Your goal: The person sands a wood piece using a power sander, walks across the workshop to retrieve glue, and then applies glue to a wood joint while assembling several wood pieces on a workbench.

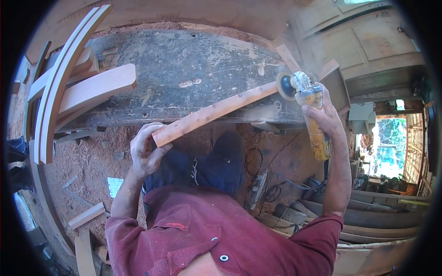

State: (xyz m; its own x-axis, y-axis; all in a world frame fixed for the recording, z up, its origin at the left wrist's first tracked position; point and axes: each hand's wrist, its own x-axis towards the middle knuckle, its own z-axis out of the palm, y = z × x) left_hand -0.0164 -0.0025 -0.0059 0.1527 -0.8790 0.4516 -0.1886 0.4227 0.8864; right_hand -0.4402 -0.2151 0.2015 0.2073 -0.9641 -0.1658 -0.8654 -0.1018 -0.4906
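Observation:
My left hand [148, 149] grips the near left end of a squared wooden bar [216, 108], thumb below and fingers over the top. The bar slants up to the right across the front edge of the dark workbench [170, 60]. In my right hand [326, 112] is a yellow angle grinder [314, 124], held by its body with the head pointing away from me. Its round sanding disc [286, 86] is at the far right end of the bar, touching or very close to it. Pale dust hangs around the grinder's head.
Curved wooden pieces [69, 87] and a round-cornered board [99, 89] lie stacked at the bench's left. Behind the disc stand small wood pieces [287, 57]. Sawdust covers the floor [106, 152], with cables and a power strip [258, 188] at right. Long boards [382, 230] lie lower right.

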